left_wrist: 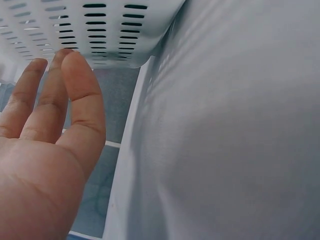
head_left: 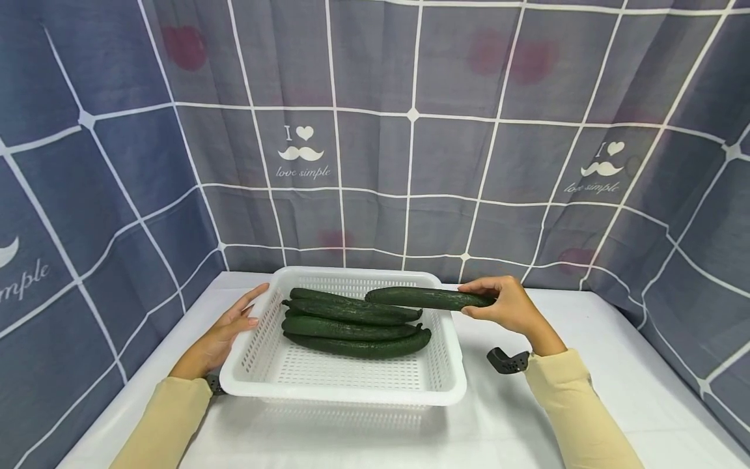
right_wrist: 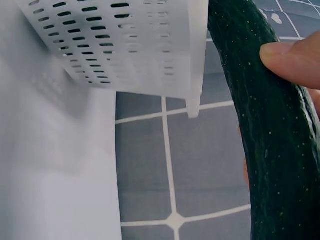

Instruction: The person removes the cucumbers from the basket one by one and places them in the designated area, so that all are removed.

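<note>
A white perforated plastic basket [head_left: 346,395] stands on the table with several dark green cucumbers [head_left: 354,329] lying side by side in it. My right hand [head_left: 506,306] pinches one more cucumber [head_left: 418,298] by its right end, thumb on the near side. That cucumber lies level across the basket's right rim, its left end over the others. The right wrist view shows the thumb [right_wrist: 292,60] pressed on the dark, speckled skin. At the basket's left side is my left hand [head_left: 219,335], its fingers extended by the wall and holding nothing; the left wrist view shows the palm [left_wrist: 35,185].
White cloth [head_left: 527,430] covers the table. A grey-blue curtain [head_left: 375,156] with white grid lines hangs behind the basket and along both sides. Black wrist devices [head_left: 508,361] sit at both cuffs.
</note>
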A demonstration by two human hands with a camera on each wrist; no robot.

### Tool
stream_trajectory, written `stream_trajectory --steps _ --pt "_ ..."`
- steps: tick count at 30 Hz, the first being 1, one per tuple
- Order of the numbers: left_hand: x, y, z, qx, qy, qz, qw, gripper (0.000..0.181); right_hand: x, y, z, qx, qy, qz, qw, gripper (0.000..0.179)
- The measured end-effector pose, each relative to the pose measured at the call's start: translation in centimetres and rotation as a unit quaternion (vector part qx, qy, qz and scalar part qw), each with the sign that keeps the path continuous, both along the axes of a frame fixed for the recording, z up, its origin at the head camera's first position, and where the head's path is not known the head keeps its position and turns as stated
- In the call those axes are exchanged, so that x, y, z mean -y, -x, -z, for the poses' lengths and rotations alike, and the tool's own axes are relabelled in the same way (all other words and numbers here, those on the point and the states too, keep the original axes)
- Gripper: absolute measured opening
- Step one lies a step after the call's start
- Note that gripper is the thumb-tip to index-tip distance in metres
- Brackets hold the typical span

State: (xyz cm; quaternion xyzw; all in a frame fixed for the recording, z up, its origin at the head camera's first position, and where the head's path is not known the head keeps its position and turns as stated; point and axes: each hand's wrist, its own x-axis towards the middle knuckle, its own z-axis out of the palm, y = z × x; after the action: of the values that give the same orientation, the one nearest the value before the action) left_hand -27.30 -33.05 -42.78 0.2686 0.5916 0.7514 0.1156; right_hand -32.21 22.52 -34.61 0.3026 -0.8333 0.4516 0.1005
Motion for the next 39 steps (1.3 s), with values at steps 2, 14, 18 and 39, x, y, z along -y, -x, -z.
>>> stream_trajectory --steps 2,14,18,39 --pt "0.0 0.0 0.1 0.002 0.001 -0.001 1.0 0.064 -0.4 -0.1 0.2 -0.003 0.003 0.001 1.0 0.033" --pt "-0.5 0.0 0.2 0.005 0.013 -0.013 0.9998 0.062 -3.0 -0.6 0.2 -0.008 -0.009 0.025 0.9996 0.035" --pt "-0.5 0.1 0.2 0.006 0.016 -0.016 0.9997 0.062 -3.8 -0.6 0.3 -0.008 -0.014 0.031 0.9994 0.035" --pt "-0.2 -0.1 0.1 0.002 0.004 -0.004 1.0 0.062 -3.5 0.5 2.2 -0.217 -0.067 0.08 0.9706 0.04"
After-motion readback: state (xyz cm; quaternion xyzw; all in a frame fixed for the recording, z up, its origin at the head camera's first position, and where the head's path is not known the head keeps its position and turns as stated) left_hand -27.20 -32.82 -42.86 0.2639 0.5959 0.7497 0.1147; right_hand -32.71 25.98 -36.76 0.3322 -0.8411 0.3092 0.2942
